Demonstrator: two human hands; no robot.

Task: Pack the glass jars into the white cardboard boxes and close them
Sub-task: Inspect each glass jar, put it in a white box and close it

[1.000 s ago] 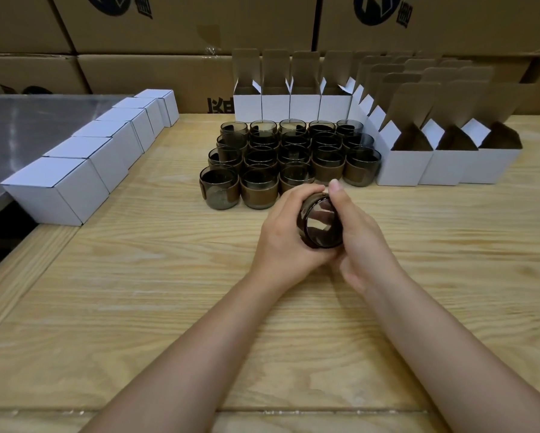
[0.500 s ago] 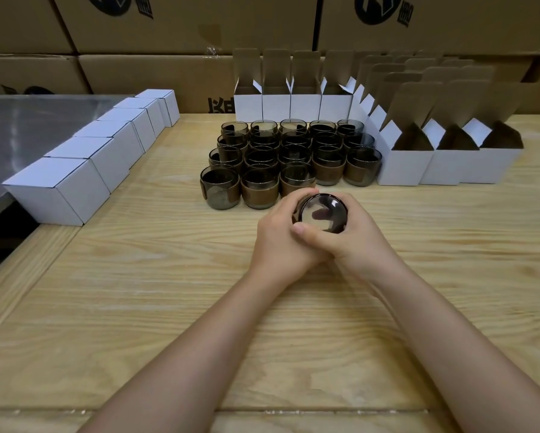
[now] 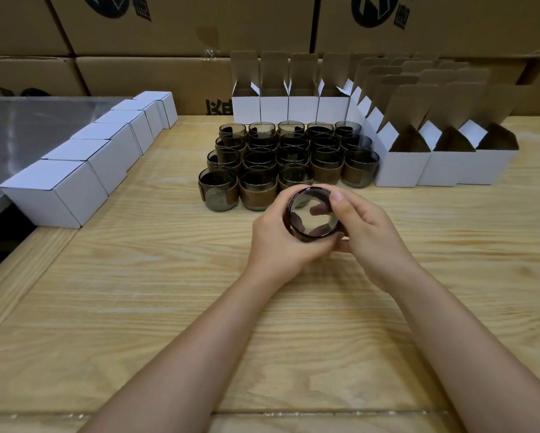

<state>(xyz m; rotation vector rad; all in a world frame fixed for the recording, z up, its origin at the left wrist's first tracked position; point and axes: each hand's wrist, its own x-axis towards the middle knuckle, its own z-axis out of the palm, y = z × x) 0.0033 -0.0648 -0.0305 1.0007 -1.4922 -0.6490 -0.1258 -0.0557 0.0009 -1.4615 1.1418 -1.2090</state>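
Glossy smoked-glass jar, matt white cardboard boxes, grainy wooden table.

No whole word can be read. A dark round logo with cut-off characters beside it is printed on the upper left carton, and a second logo on the upper right carton. Bold black characters, illegible, are printed on a lower carton, partly hidden by the open white boxes.

Bare forearms, left hand, right hand, short-trimmed nails.
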